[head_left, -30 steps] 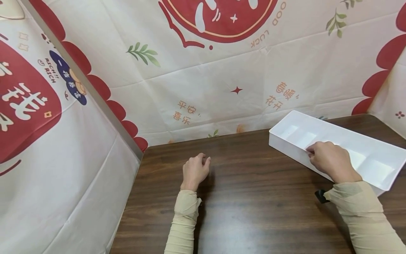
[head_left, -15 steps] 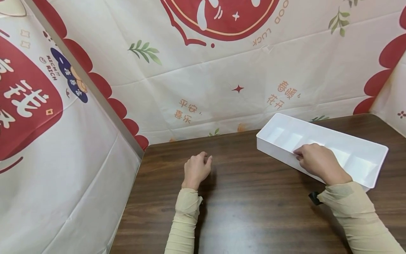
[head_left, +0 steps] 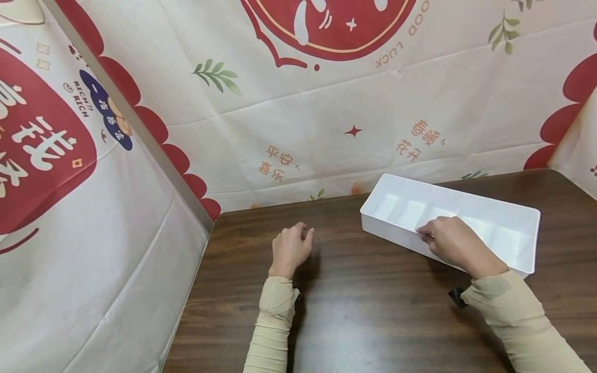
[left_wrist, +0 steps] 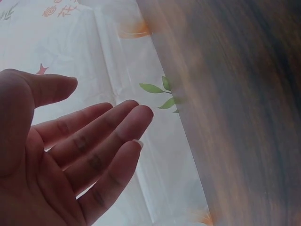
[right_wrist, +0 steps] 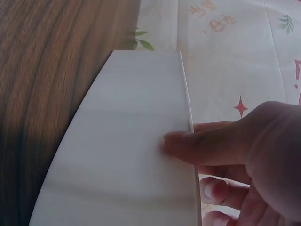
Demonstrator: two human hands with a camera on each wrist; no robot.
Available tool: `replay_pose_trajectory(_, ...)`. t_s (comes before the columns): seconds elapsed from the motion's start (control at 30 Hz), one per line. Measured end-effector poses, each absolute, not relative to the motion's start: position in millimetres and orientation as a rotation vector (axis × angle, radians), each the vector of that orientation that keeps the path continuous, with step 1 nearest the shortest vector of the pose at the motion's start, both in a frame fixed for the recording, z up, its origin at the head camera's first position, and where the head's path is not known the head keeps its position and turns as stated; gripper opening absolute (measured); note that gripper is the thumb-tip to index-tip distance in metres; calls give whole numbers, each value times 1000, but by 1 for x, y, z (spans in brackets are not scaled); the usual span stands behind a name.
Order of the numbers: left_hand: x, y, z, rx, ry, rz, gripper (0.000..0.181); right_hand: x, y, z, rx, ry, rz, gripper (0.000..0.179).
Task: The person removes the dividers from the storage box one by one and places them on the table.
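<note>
A long white plastic organizer box [head_left: 389, 226] with several compartments lies at an angle on the right side of the table. My right hand [head_left: 450, 239] pinches its near long wall at the rim. In the right wrist view the thumb [right_wrist: 181, 143] presses the outer face of the white wall [right_wrist: 117, 141], with the other fingers behind it, inside the box. Away to the left, my left hand [head_left: 290, 249] holds nothing over the table. Its fingers [left_wrist: 101, 150] are loosely bent and the thumb stands apart in the left wrist view.
The dark wooden table [head_left: 354, 300] ends at the back against a white printed cloth [head_left: 317, 124]. Another printed cloth [head_left: 130, 248] hangs along the left edge. A small black object [head_left: 458, 297] shows at the right cuff.
The white organizer box has slid left and slightly toward me in my right hand's grip. My left hand has stayed in nearly the same place. The head view has shifted slightly.
</note>
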State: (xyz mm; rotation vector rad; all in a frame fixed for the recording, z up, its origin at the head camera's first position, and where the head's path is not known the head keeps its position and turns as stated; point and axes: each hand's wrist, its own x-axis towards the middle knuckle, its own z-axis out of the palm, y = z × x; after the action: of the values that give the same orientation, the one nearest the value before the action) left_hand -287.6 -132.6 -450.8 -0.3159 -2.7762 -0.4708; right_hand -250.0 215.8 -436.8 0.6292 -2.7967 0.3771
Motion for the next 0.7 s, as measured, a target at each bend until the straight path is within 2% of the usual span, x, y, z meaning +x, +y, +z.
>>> replay_pose_trajectory(0.7,-288,-136,-446,-306,-2767,-493,32,-251,185,-433,856,-2703,378,16)
